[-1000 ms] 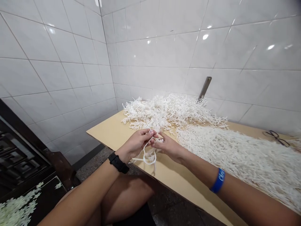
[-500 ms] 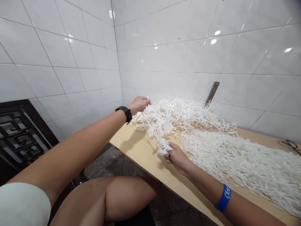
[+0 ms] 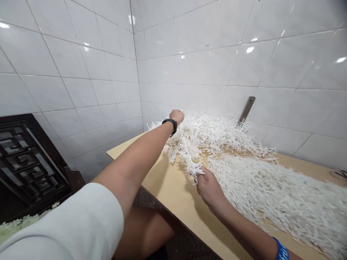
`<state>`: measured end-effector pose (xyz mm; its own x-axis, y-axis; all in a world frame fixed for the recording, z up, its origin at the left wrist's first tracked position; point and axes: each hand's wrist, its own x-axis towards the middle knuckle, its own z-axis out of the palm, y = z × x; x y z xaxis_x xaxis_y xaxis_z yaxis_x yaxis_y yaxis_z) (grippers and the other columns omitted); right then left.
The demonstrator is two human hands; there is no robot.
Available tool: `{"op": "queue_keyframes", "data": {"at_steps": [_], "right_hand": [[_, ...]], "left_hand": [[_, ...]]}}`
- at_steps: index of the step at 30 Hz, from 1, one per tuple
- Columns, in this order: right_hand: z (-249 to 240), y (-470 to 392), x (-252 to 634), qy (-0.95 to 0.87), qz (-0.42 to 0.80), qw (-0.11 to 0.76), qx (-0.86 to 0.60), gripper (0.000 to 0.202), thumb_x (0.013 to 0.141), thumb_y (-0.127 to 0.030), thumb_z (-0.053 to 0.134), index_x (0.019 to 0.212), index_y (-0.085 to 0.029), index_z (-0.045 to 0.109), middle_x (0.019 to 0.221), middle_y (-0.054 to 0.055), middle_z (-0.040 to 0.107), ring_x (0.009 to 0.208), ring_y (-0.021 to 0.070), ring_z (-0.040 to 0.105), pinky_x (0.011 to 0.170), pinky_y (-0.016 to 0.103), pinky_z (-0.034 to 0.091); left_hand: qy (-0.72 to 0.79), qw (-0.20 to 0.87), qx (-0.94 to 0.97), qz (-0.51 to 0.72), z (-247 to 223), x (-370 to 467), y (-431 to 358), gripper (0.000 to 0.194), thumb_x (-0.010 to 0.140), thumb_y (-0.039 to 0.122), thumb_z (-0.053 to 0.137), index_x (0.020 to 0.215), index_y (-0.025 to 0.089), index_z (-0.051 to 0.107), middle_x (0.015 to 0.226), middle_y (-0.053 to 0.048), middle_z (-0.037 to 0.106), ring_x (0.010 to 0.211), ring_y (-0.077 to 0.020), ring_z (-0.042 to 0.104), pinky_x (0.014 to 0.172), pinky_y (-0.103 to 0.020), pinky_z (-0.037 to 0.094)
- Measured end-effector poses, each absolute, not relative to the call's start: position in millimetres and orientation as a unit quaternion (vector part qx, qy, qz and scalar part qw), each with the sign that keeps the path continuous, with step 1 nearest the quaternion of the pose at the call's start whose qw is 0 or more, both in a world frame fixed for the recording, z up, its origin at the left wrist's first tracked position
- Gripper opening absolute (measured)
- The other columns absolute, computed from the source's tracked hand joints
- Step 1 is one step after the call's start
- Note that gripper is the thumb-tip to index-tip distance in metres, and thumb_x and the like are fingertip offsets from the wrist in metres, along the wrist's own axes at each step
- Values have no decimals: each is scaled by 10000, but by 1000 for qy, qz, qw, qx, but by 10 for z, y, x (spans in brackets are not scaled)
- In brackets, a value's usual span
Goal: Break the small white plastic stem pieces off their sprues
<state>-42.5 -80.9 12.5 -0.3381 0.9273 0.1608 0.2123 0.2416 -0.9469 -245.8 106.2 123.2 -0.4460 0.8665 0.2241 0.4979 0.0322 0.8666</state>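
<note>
My right hand (image 3: 210, 187) is closed on a bunch of white branching sprigs (image 3: 194, 169), held just above the table. Over the loose white pile (image 3: 217, 131) at the back, my left hand (image 3: 177, 116) is closed with its back toward me. A tiny white tip shows at its knuckles, but what its fingers grip is hidden. Below that hand, a thin white strand runs down toward the bunch in my right hand; I cannot tell if the two connect. To the right lies a flatter layer of white sprigs (image 3: 271, 184).
The tan table (image 3: 162, 177) stands against white tiled walls (image 3: 189, 68). A metal bracket (image 3: 246, 110) rises behind the pile. Dark cord (image 3: 340, 174) lies at the far right. A dark carved wooden panel (image 3: 29, 166) stands at left, with pale small flowers (image 3: 24, 224) below it.
My left arm has reached further right and forward, bringing the hand over the pile. My right hand has shifted slightly right, still holding the bunch. Pale flowers have come into view at lower left.
</note>
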Motion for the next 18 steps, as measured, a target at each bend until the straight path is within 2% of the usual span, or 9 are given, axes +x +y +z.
{"op": "queue_keyframes", "data": {"at_steps": [4, 6, 9, 12, 14, 16, 18], "right_hand": [[-129, -1074, -327, -716, 483, 340, -373, 282, 813, -450, 538, 648, -223, 512, 651, 55, 584, 663, 224, 527, 612, 320, 409], [-239, -1136, -255, -703, 505, 339, -369, 321, 840, -499, 516, 686, -218, 526, 678, 60, 592, 678, 220, 540, 625, 324, 428], [-268, -1056, -180, -638, 557, 358, -394, 406, 814, -606, 518, 692, -221, 483, 607, 14, 513, 543, 168, 473, 505, 287, 393], [-243, -937, -162, -580, 617, 359, -393, 432, 782, -639, 550, 723, -217, 480, 579, -15, 480, 475, 132, 428, 446, 265, 373], [-258, -914, -165, -567, 637, 362, -375, 403, 784, -597, 583, 818, -198, 536, 660, 12, 550, 520, 138, 483, 502, 284, 436], [-288, -931, -165, -566, 639, 368, -369, 418, 790, -531, 611, 1020, -185, 562, 783, 42, 605, 581, 147, 539, 593, 311, 485], [-303, -963, -161, -565, 630, 370, -384, 527, 790, -479, 626, 1215, -195, 497, 856, 48, 613, 604, 149, 576, 649, 325, 502]], "left_hand": [[719, 108, 473, 498, 1332, -2677, 1196, 323, 913, 358, 552, 1154, 144, 580, 1161, -91, 603, 1011, -207, 604, 861, -416, 515], [724, 85, 473, 495, 1373, -2804, 1246, 299, 932, 341, 512, 1117, 123, 596, 1128, -109, 617, 991, -201, 605, 847, -384, 504], [723, 88, 504, 465, 1361, -2861, 1341, 255, 945, 269, 458, 1011, 111, 647, 981, -126, 666, 878, -173, 621, 781, -302, 480], [728, 87, 535, 419, 1327, -2842, 1402, 186, 892, 213, 527, 969, 118, 666, 931, -122, 687, 878, -182, 626, 808, -294, 460], [743, 76, 540, 388, 1333, -2884, 1383, 141, 835, 169, 589, 925, 99, 672, 970, -152, 687, 992, -229, 612, 877, -320, 435], [764, 75, 535, 351, 1363, -2984, 1317, 99, 776, 131, 644, 845, 66, 672, 950, -195, 685, 1066, -292, 592, 914, -362, 418], [781, 95, 532, 313, 1404, -3115, 1213, 87, 731, 119, 689, 768, 44, 664, 837, -212, 688, 1005, -327, 623, 877, -399, 436]]}}
